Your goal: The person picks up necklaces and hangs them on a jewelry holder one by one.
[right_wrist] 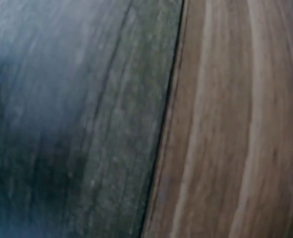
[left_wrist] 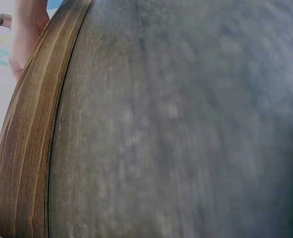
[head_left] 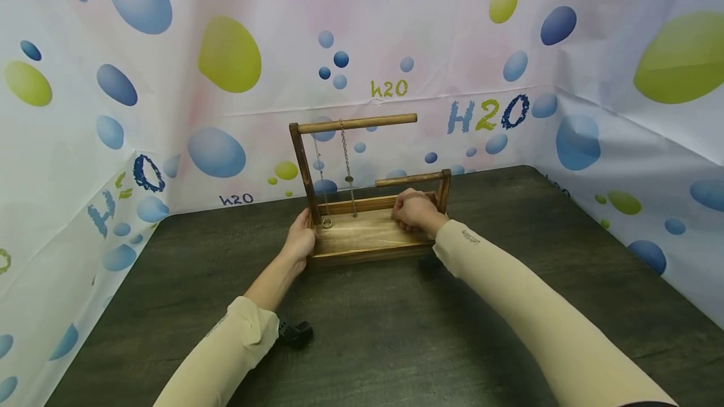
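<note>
A wooden jewelry stand (head_left: 362,237) with a shallow tray base sits on the dark table. My left hand (head_left: 298,237) grips the tray's left end beside the tall post. Over the right part of the tray, my right hand (head_left: 417,211) has its fingers curled downward; whatever may be between the fingertips is hidden. A thicker chain (head_left: 345,149) and a thin chain (head_left: 318,159) hang from the tall bar (head_left: 373,122). At the left of the tray floor, a ring-shaped piece (head_left: 327,223) is visible. In the right wrist view, the tray's front wall (right_wrist: 225,119) fills the right side.
The low bar (head_left: 407,179) on its short post stands just above my right hand. A small black object (head_left: 295,334) lies by my left sleeve on the table (head_left: 384,338). Behind hangs a white curtain (head_left: 384,36) with blue and green spots.
</note>
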Demonstrator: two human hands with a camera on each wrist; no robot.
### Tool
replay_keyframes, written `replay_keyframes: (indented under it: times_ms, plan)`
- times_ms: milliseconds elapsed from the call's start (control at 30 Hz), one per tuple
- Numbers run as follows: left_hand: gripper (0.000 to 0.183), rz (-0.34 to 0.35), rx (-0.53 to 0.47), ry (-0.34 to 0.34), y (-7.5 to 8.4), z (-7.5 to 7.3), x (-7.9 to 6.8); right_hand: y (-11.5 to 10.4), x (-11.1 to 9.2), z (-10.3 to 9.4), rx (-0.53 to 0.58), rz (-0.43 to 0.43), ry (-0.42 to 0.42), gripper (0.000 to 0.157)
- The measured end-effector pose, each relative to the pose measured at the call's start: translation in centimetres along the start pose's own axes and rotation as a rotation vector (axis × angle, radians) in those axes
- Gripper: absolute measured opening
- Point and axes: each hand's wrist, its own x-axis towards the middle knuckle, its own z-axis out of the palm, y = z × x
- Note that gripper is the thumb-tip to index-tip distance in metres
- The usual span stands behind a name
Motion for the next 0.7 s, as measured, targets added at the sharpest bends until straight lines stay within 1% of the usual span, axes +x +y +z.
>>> replay_keyframes:
  times_ms: [100,167,233,333,433,500,567,633,700]
  plan:
    - [0.080,-0.004,0.005,-0.001,0.1,0.0,0.0,-0.1,-0.2,-0.5,0.010,-0.036,-0.065,0.015]
    - [0.081,-0.006,0.007,-0.004,0.2,0.0,0.1,-0.4,-0.4,-1.2,-0.014,-0.072,-0.093,0.017]
    - [0.081,-0.002,0.008,-0.003,0.4,-0.1,0.2,-1.1,-0.8,-2.2,-0.106,-0.096,-0.110,0.022]
    - [0.081,0.015,0.006,0.002,0.9,-0.3,0.4,-2.4,-1.3,-4.0,-0.278,-0.111,-0.119,0.033]
    - [0.081,0.019,0.000,0.009,0.9,-0.4,0.5,-3.3,-1.7,-5.0,-0.413,-0.111,-0.179,0.039]
    - [0.081,0.013,-0.001,0.007,0.7,-0.3,0.5,-3.2,-1.8,-5.0,-0.459,-0.111,-0.208,0.041]
    - [0.082,0.006,-0.002,0.005,0.4,-0.2,0.4,-2.9,-1.8,-4.5,-0.503,-0.112,-0.212,0.040]
    - [0.081,0.003,-0.003,0.003,0.1,-0.1,0.3,-2.4,-1.8,-3.8,-0.523,-0.103,-0.200,0.038]
    - [0.081,0.004,-0.003,0.000,0.0,0.0,0.2,-2.1,-1.6,-3.2,-0.536,-0.089,-0.176,0.039]
